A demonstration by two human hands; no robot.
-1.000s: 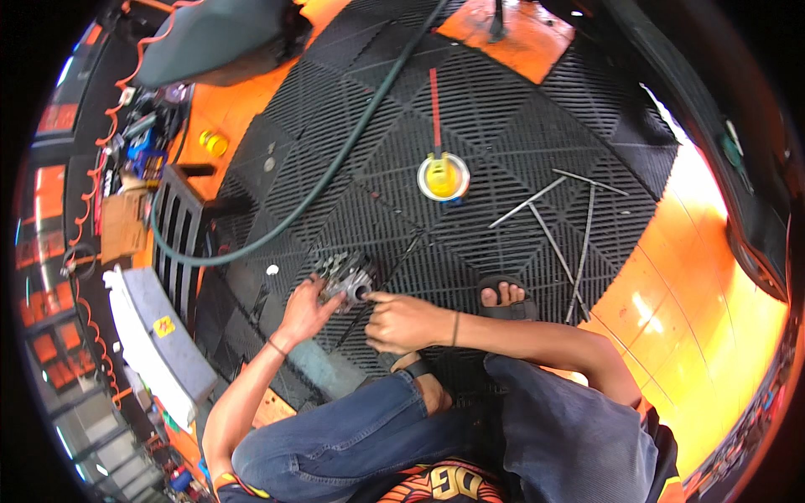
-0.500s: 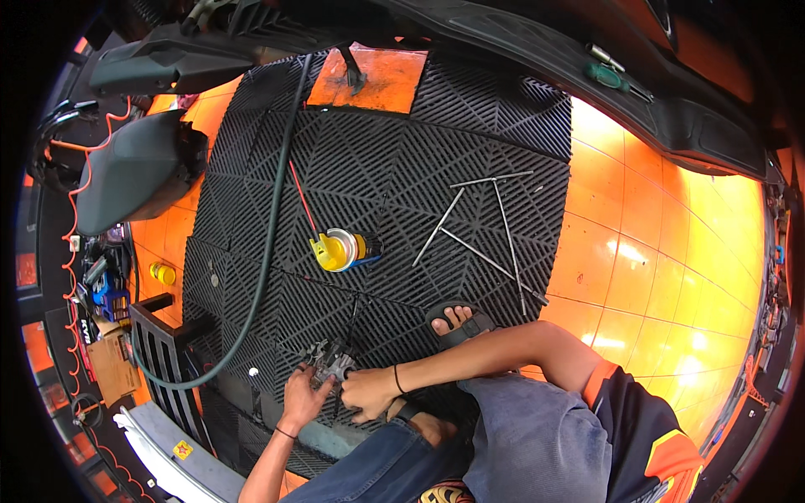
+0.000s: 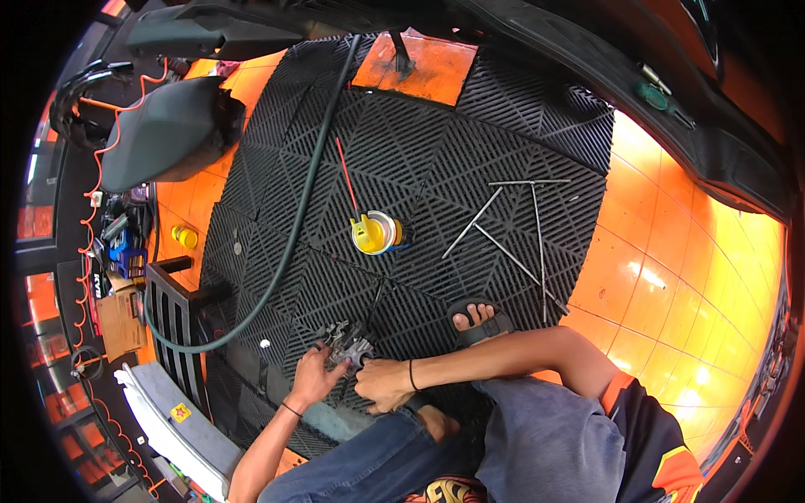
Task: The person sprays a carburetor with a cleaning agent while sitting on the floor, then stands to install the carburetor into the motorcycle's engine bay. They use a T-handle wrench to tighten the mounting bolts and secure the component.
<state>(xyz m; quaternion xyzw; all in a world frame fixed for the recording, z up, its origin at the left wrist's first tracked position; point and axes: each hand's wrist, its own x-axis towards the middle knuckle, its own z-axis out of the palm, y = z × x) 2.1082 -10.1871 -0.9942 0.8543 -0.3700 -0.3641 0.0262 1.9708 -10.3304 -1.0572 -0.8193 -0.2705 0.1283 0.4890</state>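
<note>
Low in the middle, a small grey cast-metal part with fittings on it (image 3: pixel 352 348) is between my hands, close above the black mat; its exact kind is unclear. My left hand (image 3: pixel 316 373) is closed around its left side, thumb across the near face. Against its right side, my right hand (image 3: pixel 384 386) has its fingers curled in a fist-like grip. What those fingers hold is hidden. Just beyond the part stands a spray can with a yellow top (image 3: pixel 369 235) and a thin red straw (image 3: pixel 345 172).
T-handle wrenches (image 3: pixel 507 256) lie on the ribbed black mat (image 3: pixel 436 151), right of the can. A dark green hose (image 3: pixel 312 180) curves along the left, near a black metal frame (image 3: pixel 176 306). A motorcycle seat (image 3: pixel 168 134) is farther left. Dark vehicle bodywork (image 3: pixel 579 63) overhangs the far side.
The whole view has shifted, so the mat, can and wrenches appear farther right. Both hands remain at the metal part, with little visible change in their grip.
</note>
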